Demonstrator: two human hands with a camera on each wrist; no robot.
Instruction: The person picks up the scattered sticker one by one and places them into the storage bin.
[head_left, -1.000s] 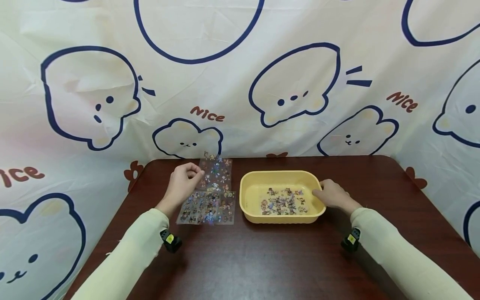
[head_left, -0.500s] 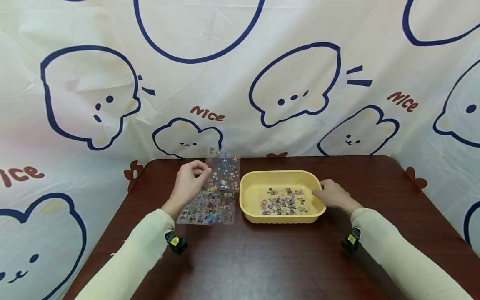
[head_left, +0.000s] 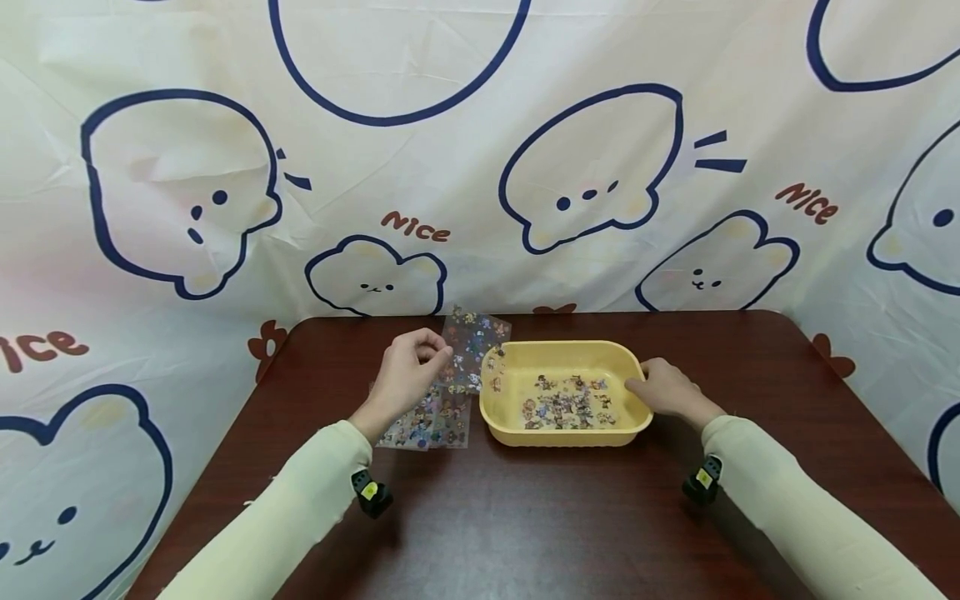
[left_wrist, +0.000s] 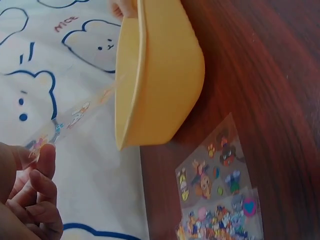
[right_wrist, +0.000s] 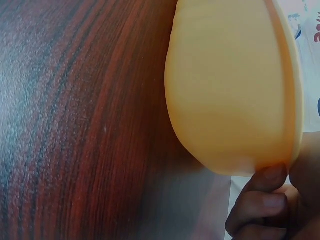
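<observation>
Between thumb and index finger my left hand (head_left: pixel 408 372) pinches the edge of a clear sticker sheet (head_left: pixel 471 343) printed with small cartoon figures. The sheet is held up off the table, and its right part overlaps the left rim of a yellow plastic basin (head_left: pixel 566 439). In the left wrist view this sheet (left_wrist: pixel 77 116) appears almost edge-on. My right hand (head_left: pixel 670 390) grips the basin's right rim, thumb on the inside and fingers outside. Small cartoon stickers (head_left: pixel 567 408) show on the basin's floor. Below my left hand, more clear sticker sheets (head_left: pixel 442 421) lie on the table, partly covered by hand and sheet.
The dark brown wooden table (head_left: pixel 540 517) spreads around the basin. Behind it hangs a white cloth (head_left: pixel 480 167) with blue bear outlines, which also runs along both sides. A black wrist camera (head_left: pixel 371 493) sits on the left sleeve, another (head_left: pixel 701 481) on the right.
My left hand has moved to the right with the pinched sheet, from above the lying sheets to the basin's left rim. The right hand and the basin have stayed in place.
</observation>
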